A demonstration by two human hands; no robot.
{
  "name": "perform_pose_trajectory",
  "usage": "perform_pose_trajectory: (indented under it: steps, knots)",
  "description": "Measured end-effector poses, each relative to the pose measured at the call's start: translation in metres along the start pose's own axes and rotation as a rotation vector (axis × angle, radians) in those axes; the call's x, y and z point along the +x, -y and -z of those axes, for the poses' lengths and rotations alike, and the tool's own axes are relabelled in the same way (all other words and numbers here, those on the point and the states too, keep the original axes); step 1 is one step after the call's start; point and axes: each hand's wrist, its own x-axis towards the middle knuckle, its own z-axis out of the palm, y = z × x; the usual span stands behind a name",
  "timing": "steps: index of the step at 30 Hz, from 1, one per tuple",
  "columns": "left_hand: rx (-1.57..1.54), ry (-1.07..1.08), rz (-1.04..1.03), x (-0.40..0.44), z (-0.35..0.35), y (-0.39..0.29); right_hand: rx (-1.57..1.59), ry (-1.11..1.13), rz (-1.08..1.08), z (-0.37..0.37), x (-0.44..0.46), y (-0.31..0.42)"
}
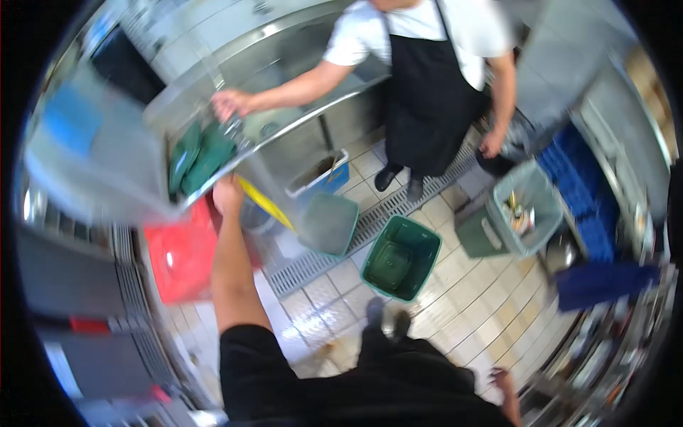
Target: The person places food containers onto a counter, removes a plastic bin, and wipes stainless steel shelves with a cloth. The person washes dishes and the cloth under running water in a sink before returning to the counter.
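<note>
My left hand is stretched out to the front rim of the metal sink, its fingers curled; what they hold is hidden. Right beside it a long yellow strip slants down in front of the sink. Dark green rubbery items, perhaps gloves, lie just beyond the hand at the sink's left end. Low at my side hangs my right hand, fingers loosely apart and holding nothing. A co-worker in a black apron reaches a hand to the tap area above the green items.
An empty-looking green bin stands at my feet, beside a floor drain grate. A lined bin with rubbish is at right, near blue crates. A red container and a blurred translucent panel are at left.
</note>
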Motion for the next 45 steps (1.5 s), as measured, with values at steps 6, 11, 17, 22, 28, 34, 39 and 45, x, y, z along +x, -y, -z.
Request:
perform_pose_trajectory:
  steps: [6, 11, 17, 22, 28, 34, 39, 45]
  knots:
    - [-0.037, -0.013, 0.207, -0.003, 0.102, 0.003, -0.85, 0.105, 0.101, -0.051, 0.09, 0.093]
    - [0.02, 0.003, 0.344, -0.008, 0.15, 0.016, -1.819, 0.358, 0.763, -0.162, 0.116, 0.194]
    - [0.07, 0.061, 0.272, -0.039, 0.158, 0.043, -1.284, 0.345, 1.098, -0.389, 0.041, 0.278]
    - [-0.061, 0.107, 0.39, -0.062, 0.148, 0.062, -1.266, 0.541, 1.272, -0.554, -0.019, 0.297]
    - [-0.015, 0.192, 0.324, -0.086, 0.114, 0.098, -1.182, 0.697, 1.435, -0.719, -0.053, 0.285]
    - [-0.376, 0.116, 0.438, -0.112, 0.092, 0.112, -1.168, 0.857, 1.552, -0.839, -0.033, 0.244]
    - [-0.816, -0.035, 0.744, -0.108, 0.085, 0.116, -0.953, 0.957, 1.629, -0.892, -0.012, 0.216]
    - [-1.095, -0.14, 0.777, -0.1, 0.1, 0.102, -0.696, 1.21, 1.704, -0.909, 0.003, 0.218]
